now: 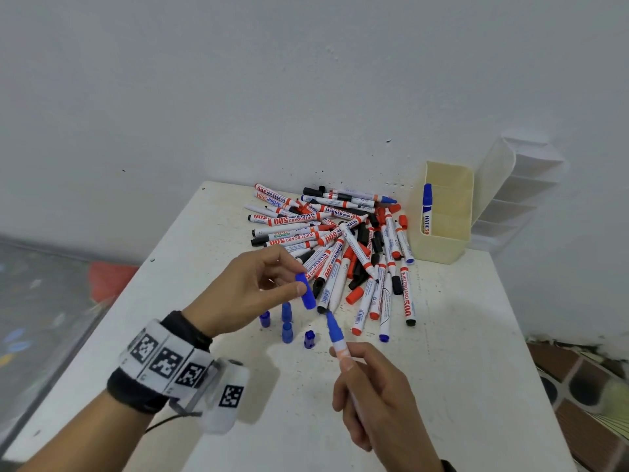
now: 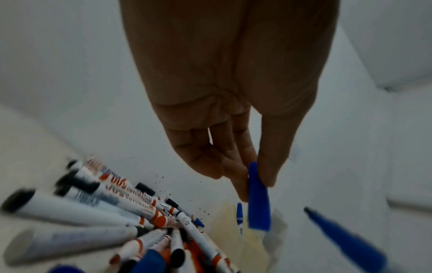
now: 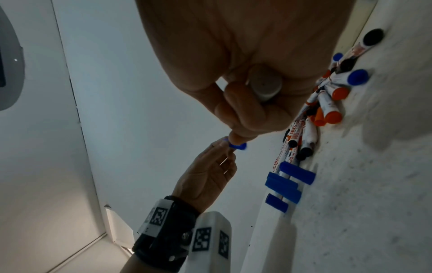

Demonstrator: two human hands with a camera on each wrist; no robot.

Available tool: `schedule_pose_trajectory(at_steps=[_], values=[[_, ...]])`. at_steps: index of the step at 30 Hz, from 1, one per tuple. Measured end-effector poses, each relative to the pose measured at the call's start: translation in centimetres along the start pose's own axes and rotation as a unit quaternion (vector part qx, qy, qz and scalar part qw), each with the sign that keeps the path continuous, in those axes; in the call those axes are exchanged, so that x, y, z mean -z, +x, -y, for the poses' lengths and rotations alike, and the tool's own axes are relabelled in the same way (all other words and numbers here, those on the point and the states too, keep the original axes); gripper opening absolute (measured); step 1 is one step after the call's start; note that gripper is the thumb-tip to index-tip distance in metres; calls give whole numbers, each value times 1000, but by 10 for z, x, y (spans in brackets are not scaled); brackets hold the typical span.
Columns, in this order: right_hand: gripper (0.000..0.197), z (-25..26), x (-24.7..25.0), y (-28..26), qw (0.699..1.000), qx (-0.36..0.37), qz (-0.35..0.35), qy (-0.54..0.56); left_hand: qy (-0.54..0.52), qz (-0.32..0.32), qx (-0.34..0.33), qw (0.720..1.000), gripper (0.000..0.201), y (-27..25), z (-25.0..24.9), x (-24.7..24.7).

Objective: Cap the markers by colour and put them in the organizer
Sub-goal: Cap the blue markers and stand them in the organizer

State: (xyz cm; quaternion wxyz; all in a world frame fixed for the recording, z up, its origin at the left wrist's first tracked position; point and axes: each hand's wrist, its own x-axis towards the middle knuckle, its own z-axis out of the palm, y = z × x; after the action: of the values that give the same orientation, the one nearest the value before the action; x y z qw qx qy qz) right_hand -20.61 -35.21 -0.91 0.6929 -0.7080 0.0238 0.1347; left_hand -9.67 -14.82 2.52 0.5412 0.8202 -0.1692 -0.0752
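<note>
My left hand [image 1: 258,287] pinches a blue cap [image 1: 305,290] between thumb and fingers above the table; the left wrist view shows the same blue cap [image 2: 258,199] hanging open end down. Just below it, my right hand [image 1: 371,393] grips an uncapped blue marker [image 1: 335,332], tip pointing up at the cap with a small gap. In the right wrist view the marker's white rear end [image 3: 265,86] sits inside my curled fingers. A pile of red, black and blue markers [image 1: 340,247] lies behind. A cream organizer [image 1: 442,240] at the back right holds one blue marker [image 1: 426,207].
Several loose blue caps [image 1: 287,321] stand on the white table [image 1: 442,369] between my hands and the pile. A white tiered rack [image 1: 524,189] stands behind the organizer against the wall. The table's right edge drops to a brown patterned floor [image 1: 585,386].
</note>
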Motion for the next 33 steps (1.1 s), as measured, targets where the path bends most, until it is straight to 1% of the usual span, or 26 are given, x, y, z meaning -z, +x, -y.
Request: schedule_pose_trajectory(at_steps=[2,4,9,12,16,20,25,28,29,31,33], values=[[18,-1,5,0,1000,-4,-26,5,131,43,-28,990,12,5,1,-6],[18,-2,8,1,999,-1,-47,5,202,85,-33,975,13,11,2,-15],[19,-1,13,4,998,3,-70,3,268,156,-8,951,12,26,9,-28],[18,-1,14,3,998,4,-69,8,310,172,9,935,13,31,18,-29],[18,-1,16,3,998,-1,-69,6,341,189,32,920,18,32,23,-34],[18,-1,15,3,998,-4,-66,12,349,186,37,918,20,31,26,-35],[20,-2,14,4,998,-2,-61,1,366,177,12,914,21,29,27,-32],[20,-1,14,4,998,-3,-61,0,347,174,-1,921,26,24,24,-20],[20,-1,14,4,998,-2,-61,2,337,160,-9,928,27,20,23,-14],[20,0,13,4,998,-1,-58,5,322,104,-21,941,27,12,24,1],[18,1,11,5,999,0,-52,3,328,46,-10,944,24,4,31,14]])
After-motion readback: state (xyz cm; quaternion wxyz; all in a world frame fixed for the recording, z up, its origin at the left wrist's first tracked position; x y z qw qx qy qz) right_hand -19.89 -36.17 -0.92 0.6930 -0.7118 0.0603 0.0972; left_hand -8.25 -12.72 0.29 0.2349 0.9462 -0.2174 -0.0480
